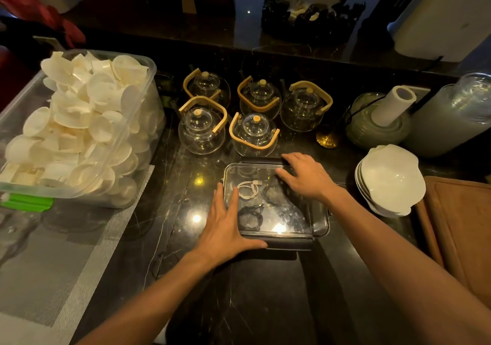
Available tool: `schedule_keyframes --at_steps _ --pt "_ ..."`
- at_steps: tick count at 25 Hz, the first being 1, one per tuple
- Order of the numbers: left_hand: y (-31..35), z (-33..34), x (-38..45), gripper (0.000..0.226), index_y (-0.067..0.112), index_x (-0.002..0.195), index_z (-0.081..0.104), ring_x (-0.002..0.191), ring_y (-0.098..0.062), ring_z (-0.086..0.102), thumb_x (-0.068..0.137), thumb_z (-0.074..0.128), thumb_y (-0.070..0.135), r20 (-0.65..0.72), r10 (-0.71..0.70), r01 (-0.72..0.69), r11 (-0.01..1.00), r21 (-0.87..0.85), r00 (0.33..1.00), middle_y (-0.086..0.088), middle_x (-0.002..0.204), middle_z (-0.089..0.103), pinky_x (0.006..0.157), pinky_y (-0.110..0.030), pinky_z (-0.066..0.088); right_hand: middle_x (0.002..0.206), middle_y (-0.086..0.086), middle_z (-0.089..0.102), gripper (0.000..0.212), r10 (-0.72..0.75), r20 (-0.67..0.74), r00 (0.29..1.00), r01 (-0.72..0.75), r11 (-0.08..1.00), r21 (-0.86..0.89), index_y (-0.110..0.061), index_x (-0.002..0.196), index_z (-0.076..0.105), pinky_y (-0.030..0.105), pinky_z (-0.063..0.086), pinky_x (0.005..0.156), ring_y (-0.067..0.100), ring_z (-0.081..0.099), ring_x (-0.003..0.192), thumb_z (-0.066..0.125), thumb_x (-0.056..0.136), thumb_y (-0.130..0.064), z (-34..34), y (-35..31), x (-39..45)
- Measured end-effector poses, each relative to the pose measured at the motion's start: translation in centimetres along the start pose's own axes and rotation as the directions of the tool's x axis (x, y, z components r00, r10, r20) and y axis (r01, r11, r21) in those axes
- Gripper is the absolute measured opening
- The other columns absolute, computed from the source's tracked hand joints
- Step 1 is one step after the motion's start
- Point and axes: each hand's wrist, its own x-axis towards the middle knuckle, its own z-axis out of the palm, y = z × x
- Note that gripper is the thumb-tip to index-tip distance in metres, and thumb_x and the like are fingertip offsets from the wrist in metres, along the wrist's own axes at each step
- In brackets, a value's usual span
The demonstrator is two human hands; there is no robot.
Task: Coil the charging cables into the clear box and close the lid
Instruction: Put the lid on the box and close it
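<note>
My left hand (225, 225) lies flat and spread on the near-left corner of the lid (287, 211), fingers pointing away from me, thumb stretched along the near edge beside the dark latch (289, 244). My right hand (305, 176) is spread too, palm down on the far-right part of the lid, fingertips reaching toward the far rim. Neither hand pinches anything; both simply press on the clear top.

The lid sits on the clear box (320, 219), which stands on the dark, glossy table (265, 304) right in front of me. Through the lid I see the cables inside: a white cable (248, 189) coiled in the far-left part, a dark cable (250, 218) coiled nearer to me, and another dark coil (271, 194) just right of the white one, partly under my right hand.

Beyond the box stand five glass teapots (255, 134) with wooden handles. To the left, a big clear tub (79, 132) heaped with pale round pieces rests on a grey mat (66, 265). To the right, a stack of white bowls (390, 180), and past them a paper roll (393, 108) standing in a grey holder.
</note>
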Motion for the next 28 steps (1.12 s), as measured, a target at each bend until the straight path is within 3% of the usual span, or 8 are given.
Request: schedule_keyframes --at_steps 3,7,10,15,17,23,26,28 --pt "-0.2 0.5 0.2 0.150 0.030 0.153 -0.026 0.151 -0.027 -0.022 0.054 0.074 0.081 -0.023 0.021 -0.021 1.000 -0.005 1.000 -0.002 0.158 -0.039 0.124 -0.047 0.009 0.150 0.004 0.053 0.065 0.007 0.026 1.000 -0.007 0.999 -0.032 -0.023 0.150 0.045 0.051 0.037 0.109 0.028 0.048 0.137 0.038 0.100 -0.064 0.3 0.2 0.0" --pt "-0.5 0.4 1.0 0.150 0.025 0.153 -0.027 0.152 -0.026 -0.021 0.057 0.076 0.077 -0.054 0.073 -0.074 0.997 -0.014 0.996 -0.001 0.159 -0.037 0.124 -0.046 0.011 0.139 0.004 0.058 0.063 0.013 -0.054 0.998 -0.009 0.998 0.068 -0.020 0.145 0.052 0.050 0.046 0.103 0.028 0.054 0.127 0.049 0.098 -0.062 0.4 0.8 -0.3" --pt "-0.5 0.1 1.2 0.150 0.023 0.154 -0.025 0.152 -0.025 -0.021 0.057 0.076 0.077 -0.059 0.092 -0.092 0.996 -0.010 0.994 -0.001 0.159 -0.036 0.124 -0.042 0.008 0.132 0.003 0.062 0.057 0.022 -0.040 0.999 -0.020 0.997 0.070 -0.021 0.138 0.058 0.048 0.046 0.099 0.026 0.058 0.122 0.050 0.098 -0.060 0.3 1.1 -0.2" --pt "-0.6 0.0 1.2 0.146 0.016 0.157 -0.016 0.153 -0.028 -0.014 0.058 0.069 0.083 -0.057 0.061 -0.054 0.992 0.118 0.996 -0.008 0.162 -0.028 0.120 -0.038 0.004 0.124 0.001 0.063 0.047 0.035 0.014 0.999 -0.035 0.999 0.039 -0.021 0.127 0.062 0.048 0.046 0.094 0.026 0.059 0.115 0.049 0.099 -0.057 0.0 0.8 0.4" --pt "-0.5 0.0 1.3 0.145 0.015 0.157 -0.015 0.153 -0.029 -0.012 0.059 0.066 0.085 -0.060 0.051 -0.041 0.988 0.152 0.997 -0.010 0.162 -0.026 0.123 -0.043 0.008 0.123 0.001 0.063 0.045 0.042 0.034 0.999 -0.043 0.998 0.043 -0.021 0.124 0.062 0.049 0.046 0.095 0.026 0.059 0.114 0.050 0.099 -0.056 -0.1 0.8 0.5" --pt "0.1 -1.4 1.4 0.144 0.020 0.159 -0.007 0.152 -0.032 -0.004 0.054 0.060 0.092 -0.060 0.057 -0.044 0.977 0.210 0.997 -0.013 0.164 -0.016 0.121 -0.040 0.004 0.127 0.006 0.065 0.053 0.061 -0.064 0.996 -0.061 0.998 0.012 -0.020 0.136 0.059 0.047 0.041 0.099 0.030 0.058 0.119 0.045 0.101 -0.057 0.4 0.2 -0.4" --pt "0.8 -3.7 2.2 0.124 0.033 0.158 0.013 0.153 -0.030 -0.001 0.059 0.054 0.094 -0.072 0.060 -0.047 0.986 0.162 0.996 -0.009 0.166 -0.006 0.122 -0.047 0.007 0.140 0.008 0.060 0.057 0.078 -0.072 0.994 -0.079 0.997 -0.020 -0.019 0.143 0.053 0.052 0.037 0.110 0.031 0.053 0.131 0.042 0.102 -0.056 0.5 -0.1 -0.6" --pt "1.2 -4.7 3.3 0.103 0.031 0.158 0.019 0.154 -0.030 -0.004 0.075 0.049 0.085 -0.090 0.144 -0.117 0.959 0.259 0.985 -0.012 0.167 -0.005 0.124 -0.051 0.009 0.149 0.007 0.052 0.056 0.079 -0.089 0.993 -0.084 0.995 -0.056 -0.020 0.147 0.048 0.055 0.029 0.117 0.030 0.043 0.141 0.042 0.103 -0.053 0.2 -0.6 -1.1"
